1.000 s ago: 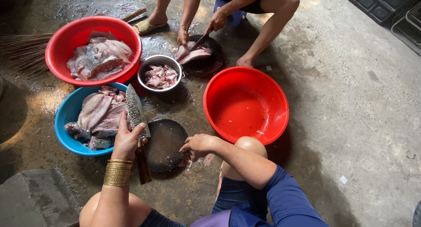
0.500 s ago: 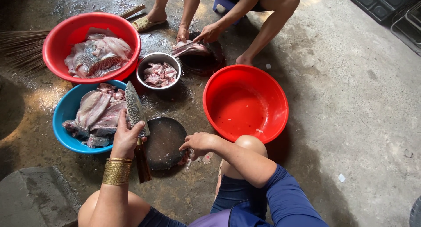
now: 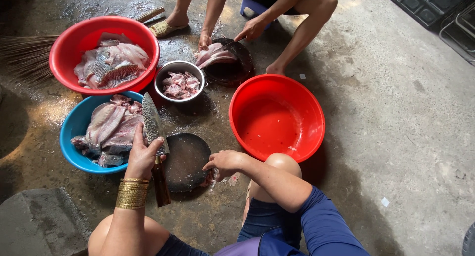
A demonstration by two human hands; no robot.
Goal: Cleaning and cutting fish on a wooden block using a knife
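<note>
My left hand [image 3: 142, 158] grips a broad cleaver [image 3: 152, 118] where the blade meets its dark wooden handle, blade pointing away from me over the rim of the blue basin [image 3: 69, 137]. A gold bangle sits on that wrist. My right hand [image 3: 225, 163] rests at the right edge of a round dark cutting board [image 3: 187, 157], fingers curled over small pink fish scraps [image 3: 210, 178]. The middle of the board is bare and wet.
The blue basin holds fish fillets. A red basin [image 3: 62, 43] with more fish stands behind it, beside a metal bowl [image 3: 179, 83] of cut pieces. An empty red basin [image 3: 316, 122] is on the right. Another person [image 3: 257, 26] opposite cuts fish on a dark board [image 3: 237, 70]. The concrete floor is wet.
My hands and the cleaver have hardly moved. The person opposite has shifted the knife hand over the fish on the far board.
</note>
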